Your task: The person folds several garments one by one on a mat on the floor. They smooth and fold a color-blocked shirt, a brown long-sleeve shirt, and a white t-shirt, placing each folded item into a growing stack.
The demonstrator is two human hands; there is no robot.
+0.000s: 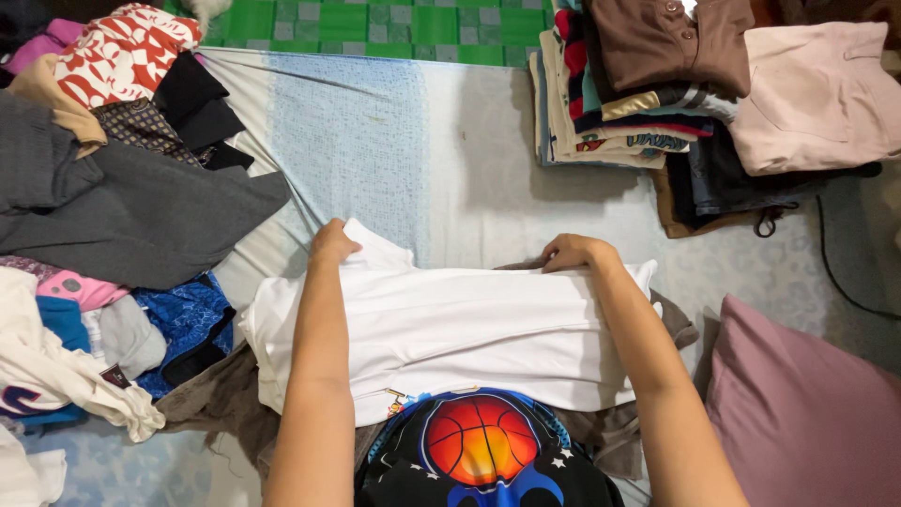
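Fingers of left hand (333, 242) and right hand (571, 252) pinch white shirt (450, 329) on bedsheet (394, 160)

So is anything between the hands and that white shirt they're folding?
Nothing visible. The left hand and right hand both rest directly on the far edge of the white shirt, with no other cloth over it there. The unfolded pile and folded stack lie apart.

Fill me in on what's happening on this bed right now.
A person is handling a white garment spread flat on the pale sheet. The left hand and the right hand both press on its far edge. A heap of unfolded clothes lies to the left, a stack of folded clothes at the upper right, and a pink pillow at the lower right.
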